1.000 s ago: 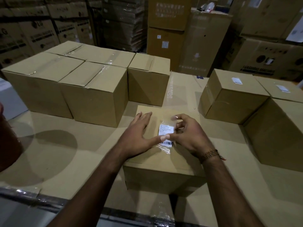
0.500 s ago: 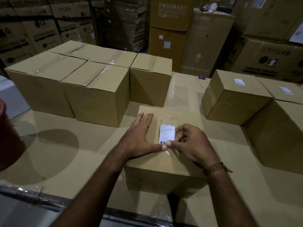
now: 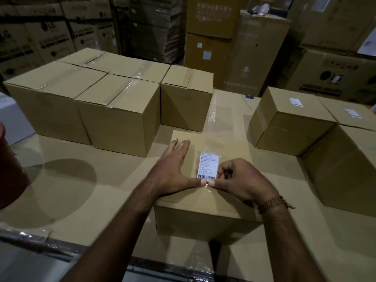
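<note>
A small sealed cardboard box (image 3: 234, 151) stands on the cardboard-covered table right in front of me. A white barcode label (image 3: 208, 165) lies flat on its top under a strip of clear tape. My left hand (image 3: 173, 171) rests flat on the box top left of the label, fingers straight, and its thumb presses the tape just below the barcode. My right hand (image 3: 242, 178), a bracelet on its wrist, has its fingers curled beside the label's lower right corner and pinches the near end of the tape. The two thumb tips meet there.
Several larger taped boxes (image 3: 114, 110) stand in a block at the back left, one smaller box (image 3: 187, 98) beside them. Labelled boxes (image 3: 284, 123) and a bigger one (image 3: 345, 169) stand at the right. A dark reddish object (image 3: 10, 169) shows at the left edge. Stacked cartons fill the background.
The label was lifted and wrinkled in my right hand; it now lies flat on the box top. Both thumbs have come together below the barcode.
</note>
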Demonstrator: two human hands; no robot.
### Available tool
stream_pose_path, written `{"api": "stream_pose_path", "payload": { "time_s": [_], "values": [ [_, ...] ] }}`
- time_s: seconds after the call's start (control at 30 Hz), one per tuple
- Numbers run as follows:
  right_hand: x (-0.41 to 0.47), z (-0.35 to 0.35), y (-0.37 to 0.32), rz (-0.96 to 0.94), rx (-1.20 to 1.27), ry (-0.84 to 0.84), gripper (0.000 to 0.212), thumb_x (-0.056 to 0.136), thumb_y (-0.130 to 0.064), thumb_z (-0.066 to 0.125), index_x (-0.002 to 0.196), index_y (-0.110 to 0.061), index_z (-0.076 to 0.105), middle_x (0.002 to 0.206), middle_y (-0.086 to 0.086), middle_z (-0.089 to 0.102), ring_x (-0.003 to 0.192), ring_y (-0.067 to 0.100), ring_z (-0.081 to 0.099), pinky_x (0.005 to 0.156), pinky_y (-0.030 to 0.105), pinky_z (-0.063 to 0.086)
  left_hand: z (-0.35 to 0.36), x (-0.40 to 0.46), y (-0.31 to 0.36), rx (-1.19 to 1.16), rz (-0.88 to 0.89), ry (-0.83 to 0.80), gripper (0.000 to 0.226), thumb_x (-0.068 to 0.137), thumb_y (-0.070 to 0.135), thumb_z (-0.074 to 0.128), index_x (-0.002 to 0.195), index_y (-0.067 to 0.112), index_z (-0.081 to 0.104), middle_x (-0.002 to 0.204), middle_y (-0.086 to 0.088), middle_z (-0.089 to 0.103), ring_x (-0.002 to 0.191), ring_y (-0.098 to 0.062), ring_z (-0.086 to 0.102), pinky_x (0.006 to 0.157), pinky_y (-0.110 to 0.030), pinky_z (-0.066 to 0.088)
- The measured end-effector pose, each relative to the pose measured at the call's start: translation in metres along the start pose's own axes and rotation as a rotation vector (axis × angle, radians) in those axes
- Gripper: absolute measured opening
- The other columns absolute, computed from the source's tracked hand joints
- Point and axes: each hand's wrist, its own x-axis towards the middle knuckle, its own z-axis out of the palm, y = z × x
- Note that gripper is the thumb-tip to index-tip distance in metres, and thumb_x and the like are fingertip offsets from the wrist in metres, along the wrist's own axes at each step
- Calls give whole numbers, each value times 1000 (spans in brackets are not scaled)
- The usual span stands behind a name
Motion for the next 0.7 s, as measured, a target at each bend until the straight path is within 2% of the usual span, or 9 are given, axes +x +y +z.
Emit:
{"api": "stream_pose_path", "payload": {
  "time_s": [0.07,0.17,0.3,0.4,0.5,0.6,0.7],
  "values": [
    [1,-3,-1,0,-37,-27,25,81,-39,91,78,-18,78,78,1,76,65,6,58,62,28,49,0,0,1,10,-1,-3,138,64,76,86,169,36,5,176,12,-6,162,-12,1,128,-50,27],
    [2,0,0,-7,-43,-17,26,83,-37,90,76,-17,76,75,2,74,64,8,57,63,29,50,0,0,2,2,0,-3,137,65,74,86,169,36,5,176,13,-5,162,-12,2,127,-50,28],
    [0,5,4,-11,-2,14,29,86,-37,87,77,-13,73,80,7,75,71,18,63,73,42,58,0,1,0,-9,6,-13,137,65,75,86,169,36,6,176,13,-6,162,-13,2,127,-53,29],
    [-2,7,8,-33,35,13,27,89,-36,85,81,-13,73,76,2,72,71,19,63,79,49,59,-1,1,-1,-31,13,-23,137,65,73,88,169,36,7,176,14,-5,162,-12,1,128,-51,28],
    [-3,5,8,-50,54,5,28,90,-35,84,81,-12,72,83,9,74,84,30,69,82,50,58,-3,2,-3,-74,16,-52,137,64,69,91,169,37,8,176,15,-6,162,-12,1,128,-46,26],
    [-4,5,8,-63,59,-3,24,91,-33,83,84,-12,73,87,12,72,78,22,65,81,48,57,-8,4,-6,-126,-6,-101,136,66,61,93,168,40,7,176,14,-10,162,-19,8,127,-44,28],
    [-5,5,8,-83,70,-11,23,92,-32,83,83,-12,73,81,8,68,74,14,58,76,42,55,-12,5,-8,-165,-3,-137,122,79,42,91,169,38,9,176,11,-10,162,-19,9,122,-36,26]
  ]
}}
